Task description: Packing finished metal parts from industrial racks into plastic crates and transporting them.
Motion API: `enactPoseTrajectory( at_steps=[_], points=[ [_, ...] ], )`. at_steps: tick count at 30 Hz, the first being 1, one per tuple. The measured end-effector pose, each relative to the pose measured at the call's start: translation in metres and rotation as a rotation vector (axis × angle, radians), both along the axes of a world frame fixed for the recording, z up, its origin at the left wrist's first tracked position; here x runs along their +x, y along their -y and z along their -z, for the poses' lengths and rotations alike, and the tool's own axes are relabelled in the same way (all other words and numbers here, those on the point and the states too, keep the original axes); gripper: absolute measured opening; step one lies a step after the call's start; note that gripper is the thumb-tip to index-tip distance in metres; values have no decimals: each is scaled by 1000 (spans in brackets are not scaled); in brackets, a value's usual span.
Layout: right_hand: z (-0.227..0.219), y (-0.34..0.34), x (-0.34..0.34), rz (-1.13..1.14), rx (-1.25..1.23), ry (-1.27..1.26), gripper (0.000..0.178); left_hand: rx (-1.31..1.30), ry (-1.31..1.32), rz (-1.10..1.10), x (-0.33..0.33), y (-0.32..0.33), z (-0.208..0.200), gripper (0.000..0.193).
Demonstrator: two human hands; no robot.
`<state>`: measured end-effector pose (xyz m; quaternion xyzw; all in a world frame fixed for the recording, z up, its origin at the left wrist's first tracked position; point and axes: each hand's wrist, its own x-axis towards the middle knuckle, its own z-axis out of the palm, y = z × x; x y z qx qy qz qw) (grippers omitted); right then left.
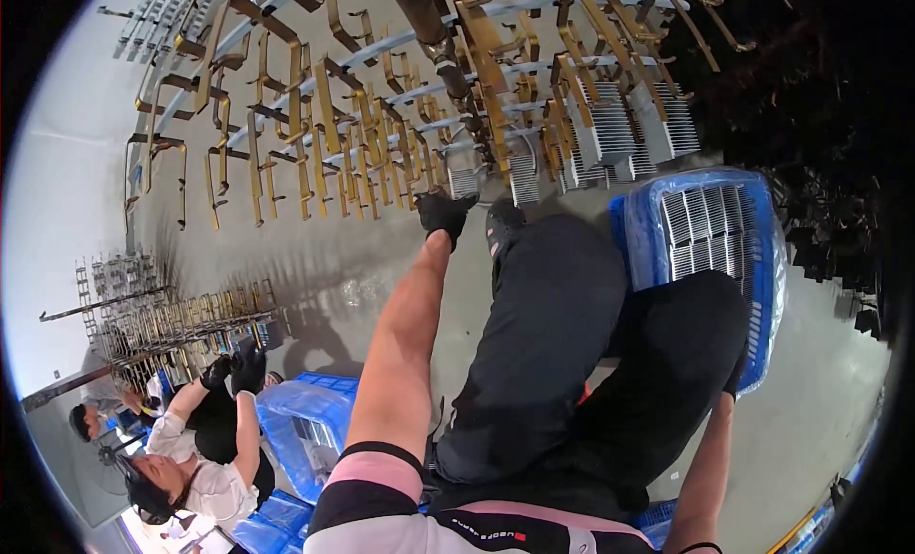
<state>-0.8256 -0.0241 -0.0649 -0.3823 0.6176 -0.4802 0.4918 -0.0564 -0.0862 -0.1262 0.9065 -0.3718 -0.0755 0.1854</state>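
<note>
My left hand (444, 216), in a black glove, is stretched out to the hanging rack, its fingers closed at the lower edge of a small silver finned heat sink (464, 182). The far side of these fingers is hidden. To the right of it, another finned heat sink (523, 179) hangs from the brass-coloured hooks (372, 163). My right arm (707, 468) goes down beside my right knee, and the knee hides the hand. Near that side stands a blue crate (758, 339) lined with clear plastic, with rows of finned heat sinks (707, 232) in it.
Larger heat sinks (606, 125) hang at the rack's right. At the left a co-worker (205, 459) in black gloves reaches to another hook rack (191, 325), beside a plastic-lined blue crate (291, 416). My bent legs (543, 335) fill the middle, above a grey floor (334, 258).
</note>
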Motion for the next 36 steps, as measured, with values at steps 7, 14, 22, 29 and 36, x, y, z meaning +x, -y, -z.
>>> enactPoseTrajectory(
  at_steps=[7,14,22,29,36],
  points=[
    [-33,-22,51,148,48,-64,35,-131,-352,-52,-24,14,5,85],
    [-28,5,52,-43,-103,-444,39,-397,-747,-163,-1,-29,-8,78],
    [-200,22,213,100,-346,-995,45,-610,-1256,-127,-40,-130,-156,27],
    [-324,-11,364,-249,-603,-494,42,-817,-658,326,-75,-107,-310,32],
    [-316,-15,446,-332,-492,-190,82,-828,62,1038,-153,-67,-371,56]
  ],
)
